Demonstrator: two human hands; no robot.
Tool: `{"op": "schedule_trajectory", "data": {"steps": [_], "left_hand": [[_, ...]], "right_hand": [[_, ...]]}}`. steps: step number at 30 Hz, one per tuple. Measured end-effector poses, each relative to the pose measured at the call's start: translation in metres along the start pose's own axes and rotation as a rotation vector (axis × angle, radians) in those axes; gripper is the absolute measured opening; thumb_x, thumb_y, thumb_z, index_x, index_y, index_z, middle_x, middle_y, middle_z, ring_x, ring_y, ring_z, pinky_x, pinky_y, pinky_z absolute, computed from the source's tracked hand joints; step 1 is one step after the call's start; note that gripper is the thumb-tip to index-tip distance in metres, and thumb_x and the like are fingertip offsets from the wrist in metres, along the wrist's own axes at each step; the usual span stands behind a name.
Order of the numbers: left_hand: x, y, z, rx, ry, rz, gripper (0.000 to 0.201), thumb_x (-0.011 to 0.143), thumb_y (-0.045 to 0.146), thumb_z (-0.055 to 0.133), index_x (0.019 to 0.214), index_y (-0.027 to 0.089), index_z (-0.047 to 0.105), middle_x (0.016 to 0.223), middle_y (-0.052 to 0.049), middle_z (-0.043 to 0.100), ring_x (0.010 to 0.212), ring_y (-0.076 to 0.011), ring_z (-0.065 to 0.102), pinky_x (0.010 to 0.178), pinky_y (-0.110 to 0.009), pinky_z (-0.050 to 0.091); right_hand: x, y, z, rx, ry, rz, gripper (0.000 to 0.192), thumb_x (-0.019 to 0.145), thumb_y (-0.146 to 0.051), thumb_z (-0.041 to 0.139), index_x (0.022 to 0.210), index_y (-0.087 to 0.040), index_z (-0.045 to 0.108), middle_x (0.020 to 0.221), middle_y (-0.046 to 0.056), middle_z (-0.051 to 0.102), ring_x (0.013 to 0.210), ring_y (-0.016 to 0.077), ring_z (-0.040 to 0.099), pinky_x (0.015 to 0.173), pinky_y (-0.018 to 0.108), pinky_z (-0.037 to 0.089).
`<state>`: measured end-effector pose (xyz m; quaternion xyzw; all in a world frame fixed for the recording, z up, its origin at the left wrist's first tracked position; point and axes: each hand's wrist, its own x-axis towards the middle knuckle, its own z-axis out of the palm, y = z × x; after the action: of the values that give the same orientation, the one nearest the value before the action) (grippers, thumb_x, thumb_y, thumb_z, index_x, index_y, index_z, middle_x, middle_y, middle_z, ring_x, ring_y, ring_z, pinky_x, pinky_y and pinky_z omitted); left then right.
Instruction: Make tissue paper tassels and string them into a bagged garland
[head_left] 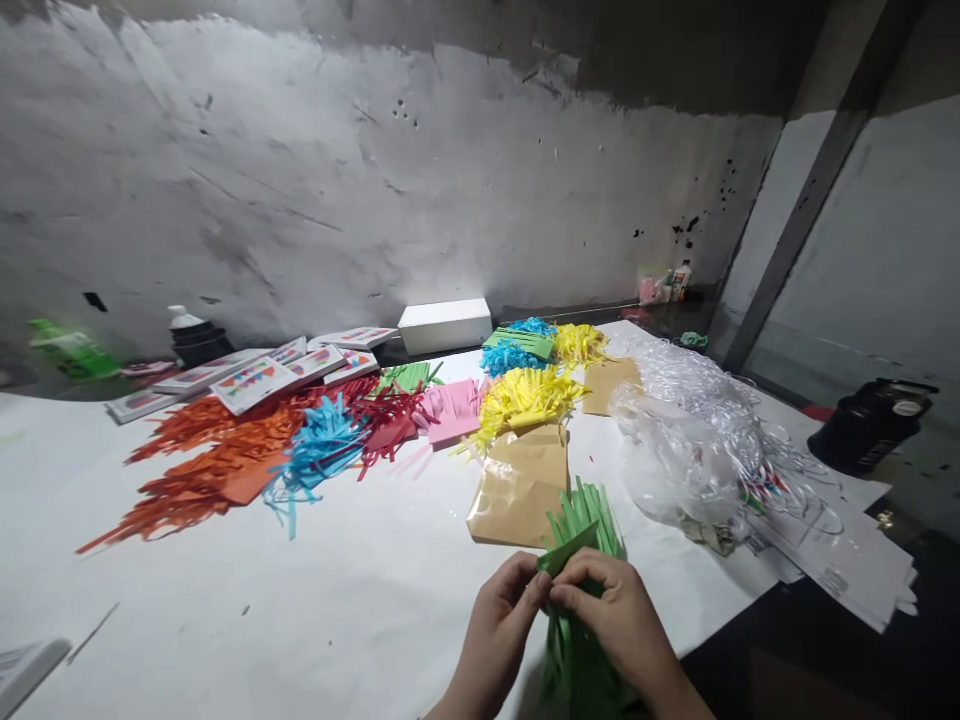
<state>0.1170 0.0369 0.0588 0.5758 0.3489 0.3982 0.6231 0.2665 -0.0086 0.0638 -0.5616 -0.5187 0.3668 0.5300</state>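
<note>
at 5 o'clock, the left hand [504, 612] and right hand [613, 610] had fingertips closed on the uncut band of a green fringed paper [589, 515], tan paper packet [519, 480] at its 11 o'clock. the step looked like folding; the next move seemed to call for steady pinching.

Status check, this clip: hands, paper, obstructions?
Left hand and right hand pinching fringed green paper. Brown packet just beyond. No obstruction visible.
</note>
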Motion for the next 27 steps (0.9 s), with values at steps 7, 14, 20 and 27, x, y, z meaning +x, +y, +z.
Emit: {"op": "schedule_trajectory", "data": {"steps": [7,14,20,27], "left_hand": [[-0.003,-0.01,-0.009,0.125,0.049,-0.025,0.041,0.087,0.055,0.063,0.071,0.017,0.057,0.066,0.003,0.046,0.066,-0.0147,0.042,0.061,-0.024,0.036],[0.001,-0.009,-0.011,0.359,0.083,0.071,0.038,0.092,0.05,0.055,0.072,0.018,0.059,0.067,-0.001,0.054,0.065,-0.0166,0.048,0.061,-0.026,0.04],[0.002,-0.005,-0.012,0.611,0.124,0.294,0.028,0.095,0.034,0.053,0.071,0.02,0.057,0.065,0.001,0.054,0.058,-0.0142,0.049,0.055,-0.023,0.039],[0.001,0.003,-0.012,0.743,0.056,0.436,0.024,0.096,0.024,0.05,0.073,0.021,0.056,0.068,0.0,0.056,0.059,-0.0139,0.054,0.053,-0.021,0.041]], "right_hand": [[0.0,-0.006,-0.005,-0.047,-0.013,0.059,0.016,0.086,-0.031,0.064,0.075,-0.02,0.067,0.074,0.0,0.067,0.073,0.0175,0.064,0.061,0.023,0.045],[-0.007,0.005,-0.004,-0.422,0.099,-0.36,0.02,0.093,-0.019,0.056,0.112,-0.023,0.061,0.092,0.004,0.069,0.084,0.0217,0.066,0.075,0.033,0.053],[-0.012,0.004,0.004,-0.796,0.179,-0.581,0.031,0.09,-0.01,0.055,0.12,-0.016,0.055,0.1,0.01,0.068,0.088,0.0287,0.063,0.079,0.045,0.052],[-0.008,0.002,-0.004,-0.6,0.162,-0.499,0.014,0.096,-0.011,0.053,0.091,-0.022,0.06,0.082,0.003,0.066,0.081,0.0218,0.061,0.073,0.033,0.048]]}}
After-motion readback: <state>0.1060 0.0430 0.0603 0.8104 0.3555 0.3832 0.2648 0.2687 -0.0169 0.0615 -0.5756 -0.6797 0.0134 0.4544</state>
